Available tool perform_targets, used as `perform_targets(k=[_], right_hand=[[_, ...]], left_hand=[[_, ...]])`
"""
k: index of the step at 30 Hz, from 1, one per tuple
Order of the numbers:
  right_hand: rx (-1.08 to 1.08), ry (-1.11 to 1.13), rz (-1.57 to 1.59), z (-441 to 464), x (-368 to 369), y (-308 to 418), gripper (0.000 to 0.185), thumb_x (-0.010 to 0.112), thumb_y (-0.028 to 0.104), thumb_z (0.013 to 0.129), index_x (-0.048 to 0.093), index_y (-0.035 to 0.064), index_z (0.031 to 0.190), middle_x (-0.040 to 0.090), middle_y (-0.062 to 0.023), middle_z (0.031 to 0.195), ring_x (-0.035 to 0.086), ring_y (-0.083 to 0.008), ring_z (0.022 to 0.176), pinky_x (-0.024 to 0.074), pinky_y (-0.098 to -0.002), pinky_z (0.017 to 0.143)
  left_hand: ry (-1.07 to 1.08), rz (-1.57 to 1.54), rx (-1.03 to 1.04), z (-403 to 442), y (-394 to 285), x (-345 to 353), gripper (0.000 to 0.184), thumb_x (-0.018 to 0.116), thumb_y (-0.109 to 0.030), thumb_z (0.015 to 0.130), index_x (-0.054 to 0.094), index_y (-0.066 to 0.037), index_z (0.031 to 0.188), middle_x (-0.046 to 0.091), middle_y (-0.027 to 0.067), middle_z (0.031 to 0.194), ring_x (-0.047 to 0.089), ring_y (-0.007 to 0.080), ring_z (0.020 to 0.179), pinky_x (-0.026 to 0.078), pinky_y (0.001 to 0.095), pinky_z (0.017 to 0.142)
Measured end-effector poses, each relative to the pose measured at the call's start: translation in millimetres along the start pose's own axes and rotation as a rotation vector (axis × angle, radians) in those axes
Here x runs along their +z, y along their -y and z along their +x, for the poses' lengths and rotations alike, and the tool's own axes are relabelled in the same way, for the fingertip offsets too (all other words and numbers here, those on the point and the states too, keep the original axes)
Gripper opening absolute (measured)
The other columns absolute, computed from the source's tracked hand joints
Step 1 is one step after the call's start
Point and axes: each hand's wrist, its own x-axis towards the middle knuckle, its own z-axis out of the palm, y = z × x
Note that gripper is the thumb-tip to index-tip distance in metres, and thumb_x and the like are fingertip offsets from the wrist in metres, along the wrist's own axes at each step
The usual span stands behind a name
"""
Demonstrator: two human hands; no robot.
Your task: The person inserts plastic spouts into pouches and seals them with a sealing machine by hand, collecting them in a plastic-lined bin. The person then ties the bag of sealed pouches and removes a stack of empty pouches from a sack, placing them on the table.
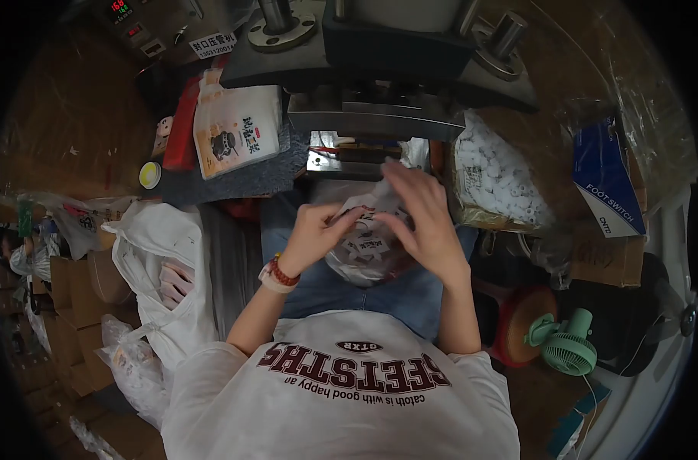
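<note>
My left hand (316,236) is above my lap, fingers curled and thumb drawn in towards them; whatever they pinch is too small or hidden to name. Opposite it, my right hand (424,218) reaches up to the front of a press, thumb well apart from the stretched fingers. A small pale piece shows by its fingertips, and I cannot tell whether they touch it. Below both hands, a clear plastic bag (364,264) rests on my lap with several small white printed packets inside. The press's metal jaw (376,119) is just beyond my right fingertips.
Printed pouches (238,126) lie stacked on a dark mat at left. A container of small white plastic parts (496,172) stands right of the press. Further right are a blue foot switch box (608,180) and a green fan (569,349). A white sack (165,253) stands left.
</note>
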Motion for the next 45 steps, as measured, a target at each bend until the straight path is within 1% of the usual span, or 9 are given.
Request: perform_targets(k=[7, 14, 19, 20, 23, 28, 39, 42, 45], right_hand=[[0.407, -0.388, -0.233, -11.4, -48.2, -57.5, 0.027, 0.061, 0.010, 0.086, 0.060, 0.0013, 0.112, 0.060, -0.0149, 0.113, 0.060, -0.0288, 0.100, 0.0454, -0.0368, 0.085], [0.667, -0.183, -0.548, -28.6, -20.2, -112.5, 0.028, 0.061, 0.009, 0.084, 0.061, -0.0017, 0.110, 0.063, -0.0195, 0.099, 0.058, -0.0378, 0.098, 0.0477, -0.0408, 0.085], [0.803, -0.109, -0.396, -32.9, -28.3, -107.1, 0.030, 0.062, 0.007, 0.082, 0.061, -0.0020, 0.111, 0.062, -0.0233, 0.102, 0.061, -0.0399, 0.091, 0.0494, -0.0404, 0.082], [0.774, -0.153, -0.394, -31.4, -29.7, -103.9, 0.028, 0.061, 0.005, 0.083, 0.061, -0.0023, 0.111, 0.063, -0.0217, 0.104, 0.063, -0.0362, 0.090, 0.0504, -0.0378, 0.080], [0.704, -0.390, -0.181, -17.1, -37.0, -78.7, 0.026, 0.058, 0.001, 0.087, 0.060, -0.0027, 0.112, 0.065, -0.0172, 0.107, 0.066, -0.0264, 0.091, 0.0508, -0.0316, 0.079], [0.450, -0.417, 0.679, -3.3, -14.3, -16.9, 0.029, 0.054, 0.000, 0.091, 0.054, -0.0034, 0.120, 0.065, -0.0138, 0.106, 0.062, -0.0177, 0.101, 0.0470, -0.0271, 0.088], [-0.157, -0.138, 0.466, 3.1, 26.8, 0.2, 0.020, 0.065, 0.002, 0.083, 0.060, 0.0000, 0.101, 0.068, -0.0102, 0.105, 0.063, -0.0259, 0.108, 0.0328, -0.0515, 0.106], [-0.020, -0.139, 0.533, -4.9, 27.7, -10.6, 0.029, 0.067, 0.005, 0.082, 0.058, 0.0013, 0.109, 0.068, -0.0094, 0.104, 0.064, -0.0252, 0.105, 0.0373, -0.0442, 0.103], [0.359, -0.306, 0.465, -5.0, 30.3, -8.4, 0.037, 0.069, 0.006, 0.080, 0.057, 0.0025, 0.115, 0.068, -0.0099, 0.101, 0.064, -0.0239, 0.099, 0.0401, -0.0352, 0.099]], left_hand=[[-0.086, -0.896, -0.216, 50.7, -7.1, 11.3, 0.026, 0.064, -0.016, 0.089, 0.064, 0.007, 0.101, 0.069, 0.0108, 0.094, 0.066, 0.0135, 0.077, 0.054, 0.0259, 0.068], [-0.080, -0.888, -0.330, 59.0, -3.3, 1.7, 0.027, 0.065, -0.017, 0.089, 0.062, 0.007, 0.101, 0.068, 0.0113, 0.095, 0.066, 0.0142, 0.081, 0.054, 0.0261, 0.070], [-0.733, 0.769, 0.167, 52.5, 21.5, -70.6, 0.063, 0.067, -0.046, 0.081, 0.051, -0.007, 0.128, 0.053, 0.0135, 0.129, 0.048, 0.0298, 0.123, 0.032, 0.0547, 0.101], [-0.723, 1.074, 0.030, 45.3, 34.6, -82.5, 0.076, 0.064, -0.056, 0.078, 0.043, -0.012, 0.137, 0.039, 0.0105, 0.144, 0.028, 0.0302, 0.138, 0.012, 0.0648, 0.105], [-0.404, 1.071, 0.046, 3.2, 54.6, -88.9, 0.078, 0.063, -0.058, 0.077, 0.041, -0.016, 0.139, 0.038, 0.0067, 0.145, 0.029, 0.0258, 0.139, 0.010, 0.0700, 0.103], [-0.407, 0.861, 0.280, -23.5, 39.3, -81.9, 0.040, 0.062, 0.001, 0.067, 0.067, -0.012, 0.104, 0.067, 0.0030, 0.107, 0.061, 0.0240, 0.101, 0.040, 0.0367, 0.096], [-0.366, 0.411, 0.564, -30.6, -39.9, -39.1, 0.039, 0.060, 0.005, 0.063, 0.069, -0.007, 0.099, 0.069, 0.0070, 0.097, 0.066, 0.0261, 0.090, 0.053, 0.0332, 0.074], [-0.212, 0.143, 0.534, -22.9, -33.7, -26.3, 0.029, 0.063, 0.003, 0.072, 0.069, -0.006, 0.099, 0.070, 0.0069, 0.092, 0.068, 0.0184, 0.079, 0.053, 0.0274, 0.066], [0.065, -0.178, -0.010, -3.0, -7.0, 0.0, 0.017, 0.066, -0.009, 0.084, 0.069, 0.000, 0.099, 0.071, 0.0065, 0.086, 0.066, 0.0100, 0.072, 0.052, 0.0237, 0.064]])
